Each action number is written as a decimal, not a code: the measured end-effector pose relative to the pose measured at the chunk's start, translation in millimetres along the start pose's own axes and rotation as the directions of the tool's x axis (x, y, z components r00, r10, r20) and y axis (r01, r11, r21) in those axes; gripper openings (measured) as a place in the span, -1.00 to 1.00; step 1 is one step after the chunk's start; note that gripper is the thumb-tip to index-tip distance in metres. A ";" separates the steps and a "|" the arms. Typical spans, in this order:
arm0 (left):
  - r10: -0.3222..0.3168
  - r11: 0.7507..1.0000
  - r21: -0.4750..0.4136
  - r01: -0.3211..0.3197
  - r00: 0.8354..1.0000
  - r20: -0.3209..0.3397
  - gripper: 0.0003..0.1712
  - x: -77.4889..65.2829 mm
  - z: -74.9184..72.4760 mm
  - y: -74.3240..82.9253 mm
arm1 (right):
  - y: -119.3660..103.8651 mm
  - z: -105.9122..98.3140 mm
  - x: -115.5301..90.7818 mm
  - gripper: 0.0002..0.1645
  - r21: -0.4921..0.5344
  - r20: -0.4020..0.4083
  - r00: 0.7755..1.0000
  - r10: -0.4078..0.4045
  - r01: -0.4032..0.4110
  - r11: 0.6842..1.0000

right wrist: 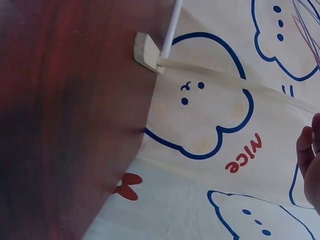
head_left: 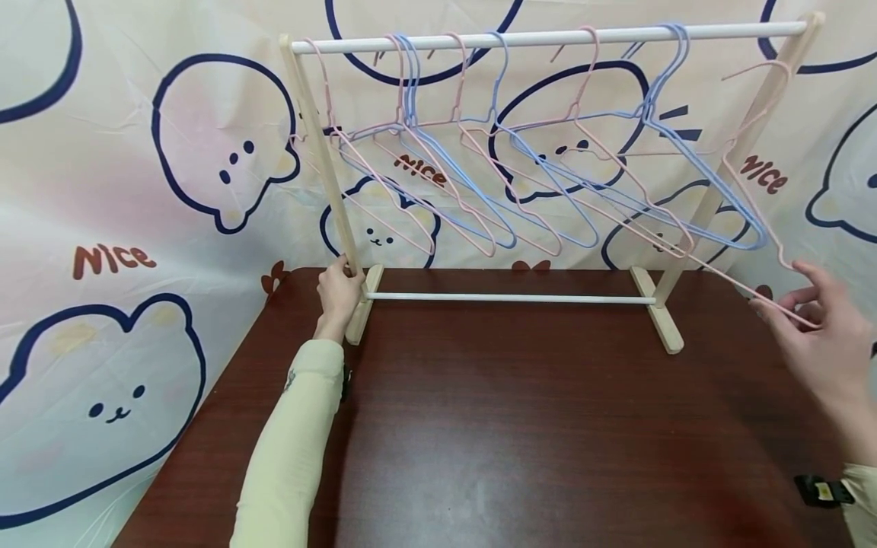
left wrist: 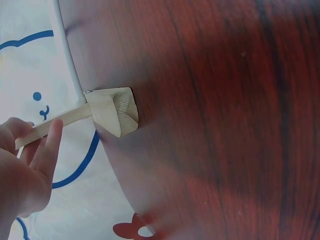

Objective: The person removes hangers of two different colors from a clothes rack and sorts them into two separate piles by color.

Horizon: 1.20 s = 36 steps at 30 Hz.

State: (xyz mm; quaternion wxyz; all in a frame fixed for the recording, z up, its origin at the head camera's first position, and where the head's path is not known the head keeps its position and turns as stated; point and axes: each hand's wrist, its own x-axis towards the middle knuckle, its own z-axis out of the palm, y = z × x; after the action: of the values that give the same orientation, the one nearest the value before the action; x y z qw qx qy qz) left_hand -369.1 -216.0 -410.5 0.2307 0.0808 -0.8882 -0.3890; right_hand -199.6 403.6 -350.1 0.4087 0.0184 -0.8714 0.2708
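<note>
L hand [head_left: 339, 295] grips left post [head_left: 322, 152] of garment rack [head_left: 510, 297], low; R hand [head_left: 825, 327] holds pink hanger [head_left: 754, 202] by lower corner, rack's R end. Other hangers [head_left: 715, 183] on white rod [head_left: 541, 38].

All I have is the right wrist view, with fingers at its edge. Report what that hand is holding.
Observer: The right hand holds a pink hanger.
Operator: State whether it is hanging up.
Observer: No; its hook sits below the white top rail, not over it.
Operator: Now report the other hand.
Observer: The left hand grips the left wooden upright low down, near its foot.
</note>
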 end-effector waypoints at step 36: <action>-0.020 1.000 0.005 0.020 1.000 0.003 -0.86 -0.6 -0.3 0.6 | -6.7 6.8 -73.4 -0.21 0.105 0.285 0.954 0.095 -0.129 0.986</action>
State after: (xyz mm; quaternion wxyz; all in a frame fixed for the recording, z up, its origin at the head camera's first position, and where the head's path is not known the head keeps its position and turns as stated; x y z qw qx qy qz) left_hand -368.4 -215.6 -410.1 0.2251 0.0899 -0.8887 -0.3892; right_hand -153.8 380.7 -403.6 0.2637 0.0320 -0.9017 0.3412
